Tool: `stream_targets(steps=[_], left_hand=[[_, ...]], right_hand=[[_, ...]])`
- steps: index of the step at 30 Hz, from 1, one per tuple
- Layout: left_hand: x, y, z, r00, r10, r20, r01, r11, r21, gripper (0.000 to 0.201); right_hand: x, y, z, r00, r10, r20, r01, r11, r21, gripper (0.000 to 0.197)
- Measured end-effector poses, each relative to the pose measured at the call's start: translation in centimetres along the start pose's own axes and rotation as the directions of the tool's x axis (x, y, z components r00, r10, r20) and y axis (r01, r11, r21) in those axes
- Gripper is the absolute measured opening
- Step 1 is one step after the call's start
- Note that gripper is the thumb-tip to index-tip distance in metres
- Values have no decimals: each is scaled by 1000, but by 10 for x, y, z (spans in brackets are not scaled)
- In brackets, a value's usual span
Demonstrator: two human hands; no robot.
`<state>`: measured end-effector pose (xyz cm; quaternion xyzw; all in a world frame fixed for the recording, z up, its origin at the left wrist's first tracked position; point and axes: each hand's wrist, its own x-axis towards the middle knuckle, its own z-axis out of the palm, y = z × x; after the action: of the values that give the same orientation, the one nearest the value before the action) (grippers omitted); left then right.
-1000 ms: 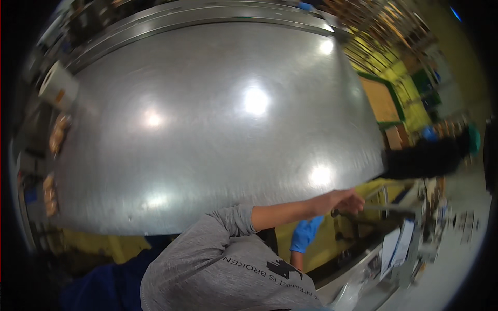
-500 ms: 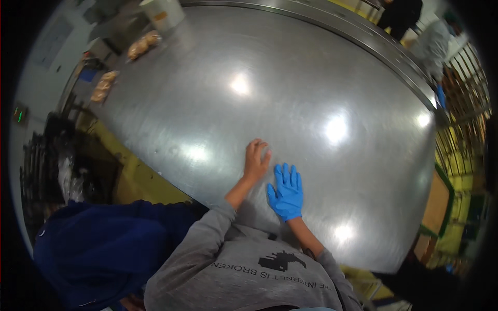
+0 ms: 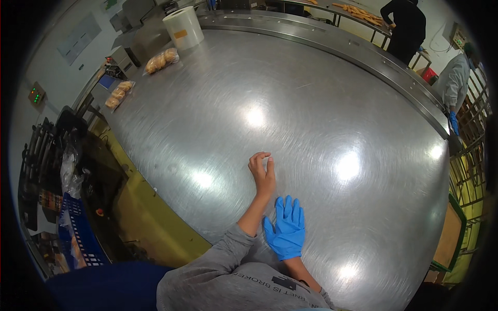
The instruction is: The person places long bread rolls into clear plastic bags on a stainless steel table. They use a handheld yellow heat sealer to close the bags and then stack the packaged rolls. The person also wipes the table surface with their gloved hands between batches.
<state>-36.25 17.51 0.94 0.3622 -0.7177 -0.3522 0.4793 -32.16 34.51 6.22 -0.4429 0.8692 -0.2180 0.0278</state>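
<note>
My bare left hand [image 3: 263,172] rests on or just above the bare steel table [image 3: 311,109]. Its fingers are loosely bent, the thumb stands apart from them, and nothing shows in its grasp. Just to the right and nearer to me, my right hand [image 3: 286,230] wears a blue glove. It lies palm down with the fingers stretched out and holds nothing. A small gap separates the two hands. At the far left of the table lie two clear bags of bread rolls, one bag [image 3: 161,61] close to a large roll of plastic film [image 3: 183,28], the other bag [image 3: 120,95] nearer the left edge.
A raised metal rail [image 3: 332,41] runs along the table's far edge. A dark-clothed person [image 3: 405,31] stands beyond it by a table with baguettes [image 3: 360,13]; another in grey [image 3: 454,83] is at the right. Blue cloth [image 3: 114,282] and a blue crate [image 3: 78,228] are at lower left.
The view has tilted up, so the table and both hands sit lower in the picture and more of the far room shows. The blue-clothed person at left has mostly dropped out of view.
</note>
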Motion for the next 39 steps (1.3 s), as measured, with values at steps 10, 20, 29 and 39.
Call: stream_targets(steps=[10, 20, 29, 39], left_hand=[[1, -1, -5, 1000, 12, 22, -12, 1000, 8, 17], [1, -3, -4, 1000, 27, 8, -28, 999, 25, 16], [-3, -6, -7, 996, -39, 76, 27, 987, 155, 33], [8, -6, -4, 984, 10, 178, -64, 953, 298, 31]], right_hand=[[-4, -6, -1, 1000, -8, -15, 7, 1000, -26, 63], [-4, -8, -2, 999, 10, -44, -10, 1000, -6, 60], [12, 22, 4, 990, -60, -130, 75, 991, 112, 56], [166, 124, 9, 965, -43, -260, 59, 997, 54, 54]])
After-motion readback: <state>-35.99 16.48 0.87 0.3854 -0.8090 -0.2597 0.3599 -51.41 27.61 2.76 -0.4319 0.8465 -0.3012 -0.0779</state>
